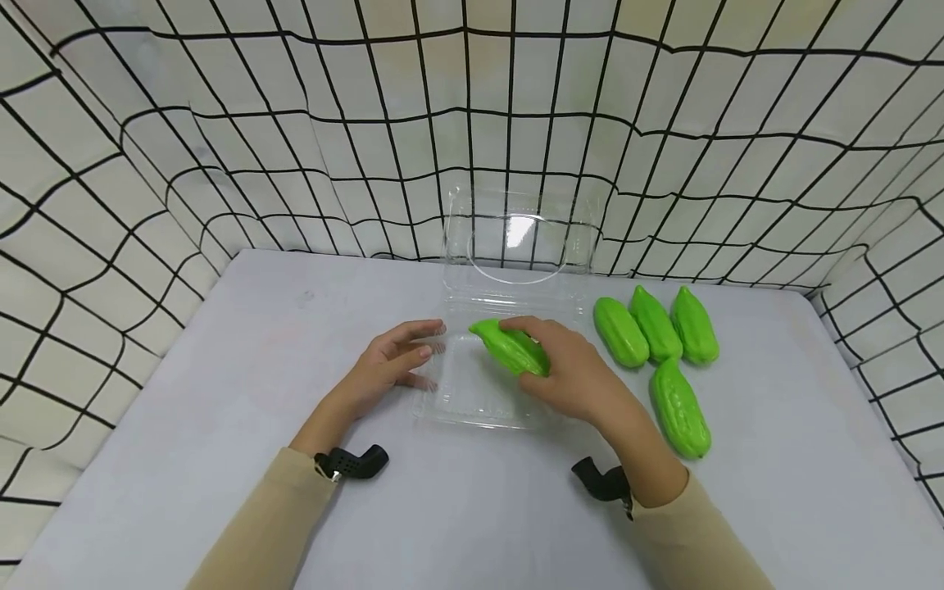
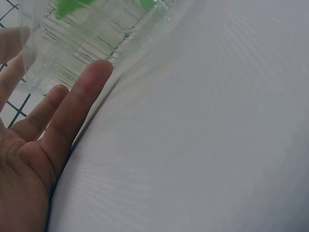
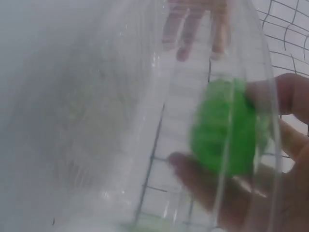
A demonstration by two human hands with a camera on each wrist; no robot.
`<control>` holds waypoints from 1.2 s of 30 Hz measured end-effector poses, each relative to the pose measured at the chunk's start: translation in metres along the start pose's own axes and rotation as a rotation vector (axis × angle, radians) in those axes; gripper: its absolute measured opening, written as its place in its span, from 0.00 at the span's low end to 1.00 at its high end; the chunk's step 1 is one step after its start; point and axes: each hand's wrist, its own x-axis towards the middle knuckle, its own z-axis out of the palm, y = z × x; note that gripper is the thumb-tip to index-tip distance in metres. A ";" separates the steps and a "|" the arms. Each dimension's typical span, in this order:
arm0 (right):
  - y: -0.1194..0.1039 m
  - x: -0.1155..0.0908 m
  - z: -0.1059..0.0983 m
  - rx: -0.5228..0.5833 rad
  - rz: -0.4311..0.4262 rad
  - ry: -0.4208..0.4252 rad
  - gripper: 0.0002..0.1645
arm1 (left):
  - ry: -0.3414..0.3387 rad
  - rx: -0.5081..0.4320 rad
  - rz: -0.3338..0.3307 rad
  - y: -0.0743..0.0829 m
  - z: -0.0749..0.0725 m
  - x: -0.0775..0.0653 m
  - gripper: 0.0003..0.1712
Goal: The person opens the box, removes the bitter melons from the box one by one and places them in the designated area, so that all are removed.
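A clear plastic clamshell box [image 1: 472,406] lies on the table with its lid [image 1: 459,246] raised at the back. My right hand [image 1: 571,369] grips a bright green, ridged gourd [image 1: 509,348] with a pointed tip, holding it over the box's base. The right wrist view shows this gourd [image 3: 224,130] between thumb and fingers, seen through the clear wall. At the box's left side is my left hand [image 1: 383,360], fingers loosely extended. In the left wrist view, a fingertip [image 2: 99,72] is right at the clear wall.
Several similar green gourds [image 1: 652,324] lie to the right of the box, one of them [image 1: 680,410] nearer the front beside my right forearm. The white table [image 1: 221,426] is bordered at the back and sides by black netting [image 1: 383,123] over white walls.
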 end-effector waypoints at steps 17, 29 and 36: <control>0.029 -0.045 -0.041 0.074 -0.136 0.433 0.29 | -0.010 0.007 0.010 0.000 0.004 0.002 0.28; 0.053 -0.077 -0.069 -0.044 -0.092 0.526 0.31 | 0.006 0.015 -0.006 0.000 0.001 0.000 0.27; 0.073 -0.099 -0.082 -0.103 0.004 0.565 0.30 | 0.007 0.017 -0.011 0.003 0.002 0.000 0.28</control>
